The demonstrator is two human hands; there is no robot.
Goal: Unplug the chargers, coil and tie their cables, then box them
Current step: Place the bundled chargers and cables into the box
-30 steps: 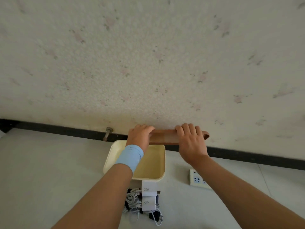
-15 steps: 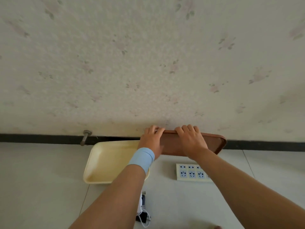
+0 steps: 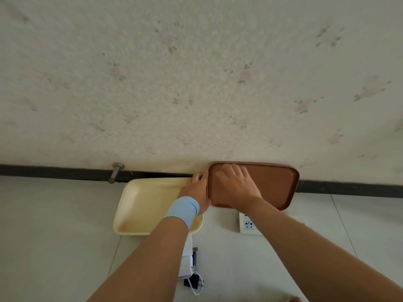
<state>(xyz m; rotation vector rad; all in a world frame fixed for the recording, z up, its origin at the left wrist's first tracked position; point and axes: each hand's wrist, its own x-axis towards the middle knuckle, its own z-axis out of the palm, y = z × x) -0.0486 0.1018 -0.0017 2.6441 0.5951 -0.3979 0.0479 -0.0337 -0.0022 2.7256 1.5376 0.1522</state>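
Far left, by the black skirting [image 3: 54,171], a short metal peg [image 3: 115,172] sticks out of the wall [image 3: 196,83]; no part in the job. Next, the shallow cream-yellow rectangular plastic tray [image 3: 139,205] lies flat on the tiled floor [image 3: 54,236], open side up w/ nothing visible inside, prob. the box waiting for the chargers. The left forearm crosses its right end, light-blue wristband [image 3: 183,211] over the rim, and the left hand [image 3: 197,190] sits against the left rim of the brown tray; can't tell whether the fingers wrap that rim or only touch it. Below, near the bottom edge and half hidden by that forearm, the white charger bricks [image 3: 187,261] lie on the floor w/ their white cables [image 3: 197,289] in a loose tangle, so unplugged, but not visibly tied and not boxed. Right of centre, the brown rectangular plastic tray [image 3: 277,186] stands tilted, top edge against the wall, inner face toward the camera; looks parked there to keep it off the cream tray. The right hand [image 3: 235,186] lies flat on that inner face, fingers straight and spread, grasping nothing, arm stretched well fwd, prob. steadying the lean. Just under that forearm a white multi-socket power strip [image 3: 247,224] lies on the floor, partly covered, nothing plugged into the sockets that show.
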